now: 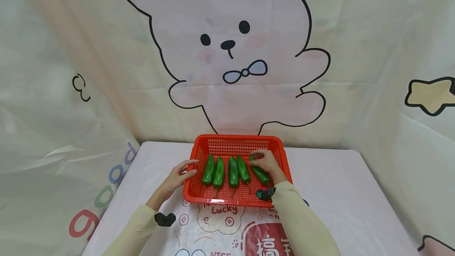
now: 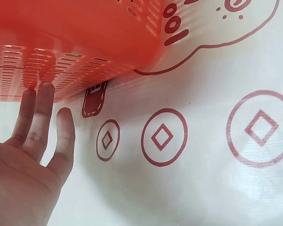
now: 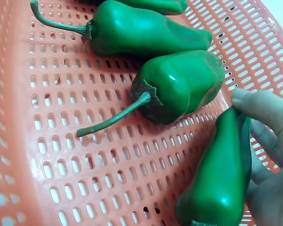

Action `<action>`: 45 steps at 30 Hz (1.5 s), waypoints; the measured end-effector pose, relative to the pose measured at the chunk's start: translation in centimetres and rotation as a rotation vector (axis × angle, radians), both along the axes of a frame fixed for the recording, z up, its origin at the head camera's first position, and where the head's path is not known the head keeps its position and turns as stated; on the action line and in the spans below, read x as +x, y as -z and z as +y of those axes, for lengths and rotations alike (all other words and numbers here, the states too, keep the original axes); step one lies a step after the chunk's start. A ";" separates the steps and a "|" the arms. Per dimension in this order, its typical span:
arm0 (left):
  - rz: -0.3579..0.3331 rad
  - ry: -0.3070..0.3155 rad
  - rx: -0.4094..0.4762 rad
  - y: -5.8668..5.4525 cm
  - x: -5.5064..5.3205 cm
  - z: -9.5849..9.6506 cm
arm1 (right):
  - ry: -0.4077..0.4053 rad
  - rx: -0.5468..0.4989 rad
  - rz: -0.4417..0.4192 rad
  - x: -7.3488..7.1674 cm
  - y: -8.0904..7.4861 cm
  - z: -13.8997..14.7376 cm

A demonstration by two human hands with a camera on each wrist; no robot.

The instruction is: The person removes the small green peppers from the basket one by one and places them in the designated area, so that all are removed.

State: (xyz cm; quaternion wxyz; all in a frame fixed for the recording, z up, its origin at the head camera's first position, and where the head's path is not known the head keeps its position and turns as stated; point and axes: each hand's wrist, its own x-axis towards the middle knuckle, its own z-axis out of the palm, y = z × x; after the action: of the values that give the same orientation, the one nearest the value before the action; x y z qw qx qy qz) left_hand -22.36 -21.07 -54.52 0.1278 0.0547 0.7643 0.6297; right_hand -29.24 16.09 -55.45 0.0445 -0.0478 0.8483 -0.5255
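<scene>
A red plastic basket (image 1: 227, 200) with slotted walls holds several green peppers (image 1: 233, 172) in a row, their stems toward me. In the right wrist view my right hand (image 3: 273, 141) pinches the narrow tip of the rightmost green pepper (image 3: 221, 174), thumb on top. That pepper lies at a slant, apart from the neighbouring pepper (image 3: 179, 84). At the basket's left side is my left hand (image 1: 174, 179), fingers fairly straight. The left wrist view shows those fingers (image 2: 45, 106) right at the slotted wall, palm facing the camera.
A white table cover (image 1: 330, 192) with red printed pictures and lettering lies under the basket. Behind it hangs a pale curtain (image 1: 355, 42) with a cartoon animal on it, and more curtain closes in both sides. Dark straps (image 1: 165, 219) circle both wrists.
</scene>
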 end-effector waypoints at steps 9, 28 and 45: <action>0.022 0.009 -0.002 0.0 0.0 -0.3 | -0.050 -0.037 0.034 -0.3 -0.5 -0.3; 0.157 0.022 -0.119 -4.1 1.8 1.2 | -0.090 -0.295 0.047 -0.6 -6.7 -1.4; 0.153 0.019 -0.105 -3.8 1.6 1.1 | -0.111 -0.439 -0.026 -0.4 -8.7 -1.0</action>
State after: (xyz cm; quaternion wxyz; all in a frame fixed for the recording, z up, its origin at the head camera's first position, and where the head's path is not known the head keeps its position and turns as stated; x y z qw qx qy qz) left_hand -20.76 -19.99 -50.73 0.0777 0.1033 0.8033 0.5814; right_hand -29.69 15.13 -46.79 0.0727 -0.0962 0.7090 -0.6948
